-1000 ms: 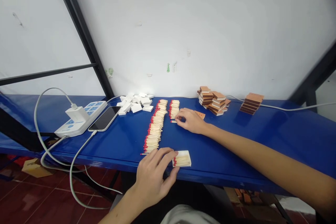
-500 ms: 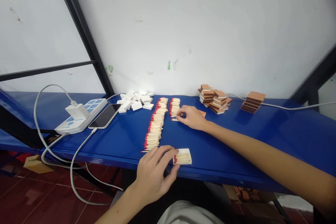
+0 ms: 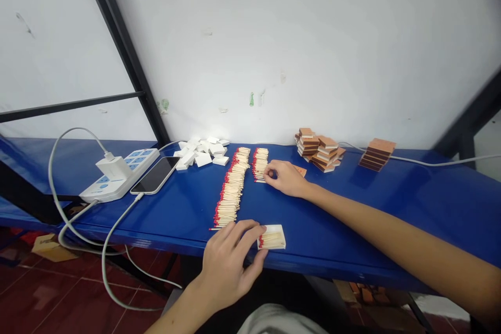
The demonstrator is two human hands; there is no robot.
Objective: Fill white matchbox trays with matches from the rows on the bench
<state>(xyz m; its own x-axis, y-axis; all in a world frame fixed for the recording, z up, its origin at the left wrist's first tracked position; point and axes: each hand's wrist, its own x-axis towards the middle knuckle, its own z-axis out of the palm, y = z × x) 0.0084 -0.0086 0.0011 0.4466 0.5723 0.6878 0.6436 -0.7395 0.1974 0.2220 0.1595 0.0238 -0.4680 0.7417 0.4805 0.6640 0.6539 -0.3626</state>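
At the front edge of the blue table, a small white matchbox tray [image 3: 272, 237] lies partly filled with matches, their red heads to the left. My left hand [image 3: 230, 255] grips its left end between thumb and fingers. Farther back, my right hand [image 3: 285, 177] is pinched at the near end of a short row of matches [image 3: 260, 162], thumb and forefinger on their bare ends; how many it holds is hidden. A longer row of matches [image 3: 230, 188] runs to the left of it. An orange matchbox piece [image 3: 300, 170] shows partly behind my right hand.
White matchbox trays [image 3: 202, 152] are heaped at the back left. Stacks of brown matchboxes [image 3: 321, 148] and a neat brown stack [image 3: 378, 154] stand near the wall. A phone [image 3: 155, 176], a power strip [image 3: 117, 177] and looping white cables [image 3: 105, 255] occupy the left side.
My right hand has shifted very slightly at the near end of the short row, still pinched. The left hand keeps its grip on the tray; the view has moved a little.
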